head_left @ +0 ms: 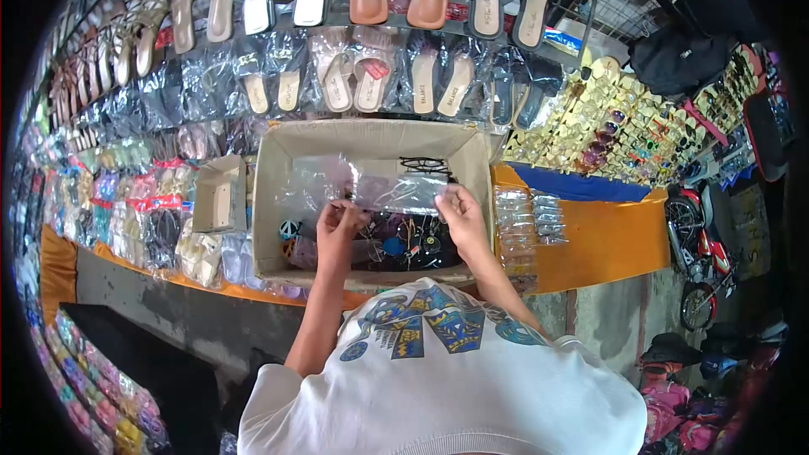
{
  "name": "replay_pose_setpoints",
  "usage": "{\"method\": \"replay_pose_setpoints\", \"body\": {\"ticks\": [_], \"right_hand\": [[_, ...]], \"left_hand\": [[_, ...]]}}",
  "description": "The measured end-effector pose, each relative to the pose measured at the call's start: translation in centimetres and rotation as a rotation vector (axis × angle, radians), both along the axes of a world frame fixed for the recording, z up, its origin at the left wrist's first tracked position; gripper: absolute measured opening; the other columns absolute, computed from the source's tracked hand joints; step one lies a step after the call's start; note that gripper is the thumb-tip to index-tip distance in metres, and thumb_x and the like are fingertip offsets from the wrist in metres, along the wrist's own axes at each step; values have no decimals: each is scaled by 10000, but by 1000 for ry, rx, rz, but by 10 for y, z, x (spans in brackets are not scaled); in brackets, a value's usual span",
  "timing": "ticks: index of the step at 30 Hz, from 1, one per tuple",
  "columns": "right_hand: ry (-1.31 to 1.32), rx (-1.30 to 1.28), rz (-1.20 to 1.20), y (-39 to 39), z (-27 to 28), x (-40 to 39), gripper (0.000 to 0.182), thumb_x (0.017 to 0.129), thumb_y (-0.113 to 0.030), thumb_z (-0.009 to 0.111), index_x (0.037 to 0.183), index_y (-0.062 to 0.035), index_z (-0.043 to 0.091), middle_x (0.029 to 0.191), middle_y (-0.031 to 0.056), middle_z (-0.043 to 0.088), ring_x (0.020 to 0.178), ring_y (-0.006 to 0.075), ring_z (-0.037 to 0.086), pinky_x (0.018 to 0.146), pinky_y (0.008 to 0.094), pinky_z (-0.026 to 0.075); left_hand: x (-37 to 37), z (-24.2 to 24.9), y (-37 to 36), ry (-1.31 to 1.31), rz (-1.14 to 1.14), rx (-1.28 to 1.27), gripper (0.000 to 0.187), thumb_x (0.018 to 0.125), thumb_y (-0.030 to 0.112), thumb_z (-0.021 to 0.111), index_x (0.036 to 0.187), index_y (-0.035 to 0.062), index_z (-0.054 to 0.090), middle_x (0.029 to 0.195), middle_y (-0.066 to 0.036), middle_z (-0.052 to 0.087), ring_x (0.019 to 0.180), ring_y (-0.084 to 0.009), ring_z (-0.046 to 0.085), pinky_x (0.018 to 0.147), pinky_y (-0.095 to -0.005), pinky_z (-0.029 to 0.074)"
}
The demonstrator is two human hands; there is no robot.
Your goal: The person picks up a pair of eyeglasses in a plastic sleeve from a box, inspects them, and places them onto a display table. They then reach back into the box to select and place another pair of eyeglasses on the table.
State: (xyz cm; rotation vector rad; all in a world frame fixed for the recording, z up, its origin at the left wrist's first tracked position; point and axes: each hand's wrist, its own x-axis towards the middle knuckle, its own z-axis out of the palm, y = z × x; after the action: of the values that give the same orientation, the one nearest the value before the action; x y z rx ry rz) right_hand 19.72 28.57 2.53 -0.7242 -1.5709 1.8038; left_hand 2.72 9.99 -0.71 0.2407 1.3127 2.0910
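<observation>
A clear plastic packet (406,195) is stretched between my two hands over an open cardboard box (295,141). A thin, pale outline shows inside the packet, too faint to name. My left hand (340,219) pinches the packet's lower edge near its middle, fingers closed. At the packet's right end, my right hand (460,212) grips it between thumb and fingers. Below them in the box lie several small dark items, among them a round blue piece (393,246). Thin black loops (424,165) rest near the box's back wall.
A small open carton (221,202) stands left of the box. Bagged sandals (371,76) fill the racks behind. To the right are rows of sunglasses (602,131), clear packets (514,215) on orange cloth (602,240), and a red motorcycle (704,257) farther off.
</observation>
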Motion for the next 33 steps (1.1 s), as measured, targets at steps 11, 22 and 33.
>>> {"method": "replay_pose_setpoints", "body": {"ticks": [11, 22, 33], "right_hand": [[-133, -26, 165, -6, -50, 30, 126, 999, -32, 677, 1123, -10, 686, 984, 4, 707, 898, 59, 643, 803, 222, 507], [-198, 36, 262, -7, -52, 25, 186, 1005, -49, 673, 1188, -18, 663, 1053, 23, 718, 898, 69, 643, 801, 236, 517], [-282, -77, 305, 4, -64, -34, 217, 1017, -152, 663, 1185, -15, 670, 1005, 58, 725, 888, 125, 664, 783, 285, 528]], "left_hand": [[2, 37, -29, 1124, -233, -573, 944, 710, 191, 918, 1531, 146, 454, 1350, -198, 606, 1203, -437, 604, 963, -520, 524], [-24, 28, -27, 1397, -331, -608, 771, 683, 247, 919, 1375, 116, 606, 1302, -141, 650, 1143, -389, 638, 981, -495, 497], [-74, 35, -77, 1407, 140, -1219, 903, 642, 294, 936, 1430, 55, 566, 1487, -221, 504, 1319, -432, 478, 1081, -537, 389]]}}
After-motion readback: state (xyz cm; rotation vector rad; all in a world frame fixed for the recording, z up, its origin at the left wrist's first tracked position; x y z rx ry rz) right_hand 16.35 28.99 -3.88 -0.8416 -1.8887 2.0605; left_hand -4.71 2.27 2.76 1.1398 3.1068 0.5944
